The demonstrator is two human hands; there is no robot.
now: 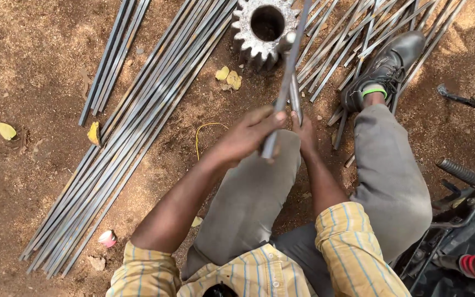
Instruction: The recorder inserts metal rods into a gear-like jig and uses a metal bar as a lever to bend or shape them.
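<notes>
Head view shows us our left hand [248, 135] wrapped tight around a steel rod [284, 91], our right hand [304, 129] pinching it just beside, the rod reaching up across a toothed gear [254, 38] beyond.

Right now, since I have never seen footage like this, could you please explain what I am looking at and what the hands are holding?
This single picture comes from a camera worn on a person's head, looking down at their own arms and legs. The person sits on bare earth. The left hand grips a long metal rod, and the right hand holds a second, shorter rod beside it. Both rods reach to a large toothed gear lying on the ground. A long bundle of rods lies to the left, more rods under the black shoe.
</notes>
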